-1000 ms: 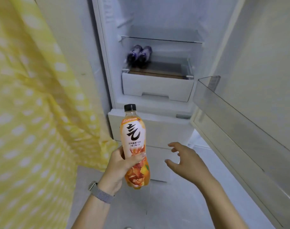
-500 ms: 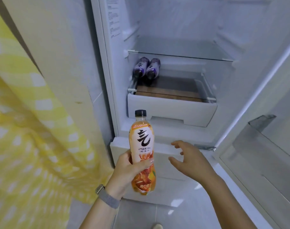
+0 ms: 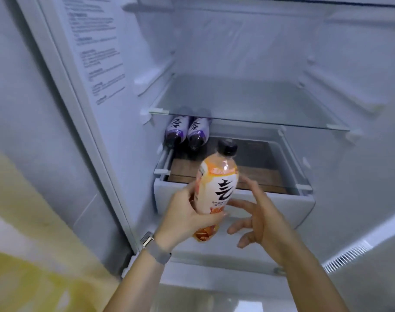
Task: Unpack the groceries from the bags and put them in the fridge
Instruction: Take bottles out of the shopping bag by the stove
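White fridge point(image 3: 360, 64) interior, door open, an orange bottle point(image 3: 216, 188) held up before its drawer point(image 3: 282, 206).

Left hand point(image 3: 187, 219) grips the orange bottle low on its label, cap tilted inward; right hand point(image 3: 259, 219) hovers just beside it, fingers spread and holding nothing. Two purple bottles point(image 3: 187, 131) lie under the glass shelf point(image 3: 248, 102).

Open fridge point(image 3: 360, 75) ahead, door swung clear. Wide gap between glass shelf point(image 3: 248, 102) and drawer cover point(image 3: 255, 163) below, free across the middle and right. Blocked at back left by two purple bottles point(image 3: 187, 131) lying side by side, touching. Bare above the glass shelf. White drawer front point(image 3: 282, 208) jutting forward beneath, just behind the orange bottle point(image 3: 216, 190) and both hands.
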A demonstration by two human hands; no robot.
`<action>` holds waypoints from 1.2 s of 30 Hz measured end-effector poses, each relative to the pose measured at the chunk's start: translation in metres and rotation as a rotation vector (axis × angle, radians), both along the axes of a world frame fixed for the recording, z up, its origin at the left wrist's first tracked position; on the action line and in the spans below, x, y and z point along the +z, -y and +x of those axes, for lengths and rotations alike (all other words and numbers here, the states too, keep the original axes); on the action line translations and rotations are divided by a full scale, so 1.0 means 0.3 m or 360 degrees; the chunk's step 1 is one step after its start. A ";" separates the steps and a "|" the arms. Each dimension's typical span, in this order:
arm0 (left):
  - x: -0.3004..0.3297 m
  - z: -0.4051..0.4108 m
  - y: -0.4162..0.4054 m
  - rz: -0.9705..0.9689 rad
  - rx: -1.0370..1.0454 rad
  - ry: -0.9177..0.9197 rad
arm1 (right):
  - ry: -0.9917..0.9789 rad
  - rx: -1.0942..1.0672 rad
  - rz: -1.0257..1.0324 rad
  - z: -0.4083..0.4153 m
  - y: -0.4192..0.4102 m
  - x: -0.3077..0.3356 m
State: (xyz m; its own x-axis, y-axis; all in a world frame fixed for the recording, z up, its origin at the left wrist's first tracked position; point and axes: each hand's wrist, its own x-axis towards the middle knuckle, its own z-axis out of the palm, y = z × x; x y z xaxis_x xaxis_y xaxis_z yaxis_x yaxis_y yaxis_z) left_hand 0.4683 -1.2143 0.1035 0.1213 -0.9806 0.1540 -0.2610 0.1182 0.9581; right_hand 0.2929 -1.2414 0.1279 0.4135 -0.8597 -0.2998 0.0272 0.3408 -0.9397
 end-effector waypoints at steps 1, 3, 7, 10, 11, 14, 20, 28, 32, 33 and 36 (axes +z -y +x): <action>0.018 0.003 0.028 -0.0066 -0.0027 0.0080 | 0.0084 0.0012 0.0039 0.005 0.025 0.017; 0.049 0.014 0.080 -0.0205 -0.0100 0.0258 | 0.0189 0.0075 0.0059 0.012 0.071 0.045; 0.102 0.037 0.206 -0.0595 -0.0319 0.0790 | 0.0422 0.0248 0.0138 0.009 0.120 0.076; 0.101 0.044 0.297 -0.0758 -0.0263 0.1182 | 0.0533 0.0260 0.0188 -0.011 0.130 0.088; 0.093 0.042 0.323 -0.0761 -0.0252 0.1248 | 0.0509 0.0228 0.0186 -0.009 0.133 0.095; 0.056 0.031 0.385 -0.0724 -0.0230 0.1264 | 0.0317 0.0016 0.0145 0.020 0.164 0.086; -0.019 0.022 0.419 -0.0516 0.0061 0.0932 | -0.0075 -0.0324 -0.0101 0.097 0.260 0.048; -0.044 0.173 0.374 -0.0295 0.0313 0.1209 | -0.1066 -0.0541 -0.0628 0.143 0.446 -0.006; -0.050 0.202 0.338 -0.0199 0.0302 0.1191 | -0.1293 -0.0574 -0.0848 0.186 0.546 -0.032; -0.054 0.204 0.332 -0.0178 0.0308 0.1187 | -0.1320 -0.0589 -0.0869 0.200 0.568 -0.033; -0.069 0.200 0.313 -0.0139 0.0398 0.1167 | -0.1415 -0.0639 -0.0880 0.241 0.617 -0.033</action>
State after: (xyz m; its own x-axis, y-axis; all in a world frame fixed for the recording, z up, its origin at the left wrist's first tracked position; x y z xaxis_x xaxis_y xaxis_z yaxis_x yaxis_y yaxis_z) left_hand 0.5284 -1.3081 0.0827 0.1747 -0.9181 0.3557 -0.8530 0.0393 0.5204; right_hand 0.3651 -1.4266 0.1179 -0.0945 -0.9890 0.1139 -0.7150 -0.0122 -0.6990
